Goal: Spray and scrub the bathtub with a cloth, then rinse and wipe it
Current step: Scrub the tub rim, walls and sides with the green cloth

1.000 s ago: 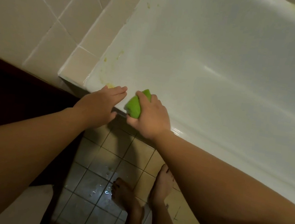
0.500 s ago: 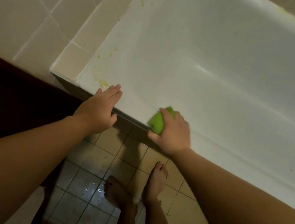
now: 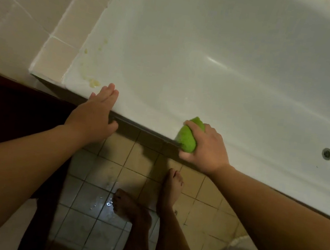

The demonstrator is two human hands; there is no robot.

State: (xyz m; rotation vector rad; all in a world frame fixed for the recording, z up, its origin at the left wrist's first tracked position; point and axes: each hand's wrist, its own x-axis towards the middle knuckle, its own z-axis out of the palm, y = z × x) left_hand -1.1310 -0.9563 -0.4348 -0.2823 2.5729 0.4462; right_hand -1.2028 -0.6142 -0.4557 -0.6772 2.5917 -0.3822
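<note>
scrub step in hand. my right hand (image 3: 205, 148) grips the green cloth (image 3: 187, 135) on the tub (image 3: 209, 57) near rim. left hand (image 3: 96, 114) flat, fingers straight, braced on rim. yellowish residue (image 3: 93, 82) at corner; next pass should reach it, i judge.

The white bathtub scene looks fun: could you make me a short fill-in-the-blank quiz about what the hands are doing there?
1. The right hand grips a crumpled cloth whose colour is ____.
2. The left hand rests with straight fingers on the white bathtub's near ____.
3. The round metal drain lies to the ____ of the cloth.
4. The person's feet on the tiled floor are ____.

Missing words: green; rim; right; bare
</note>
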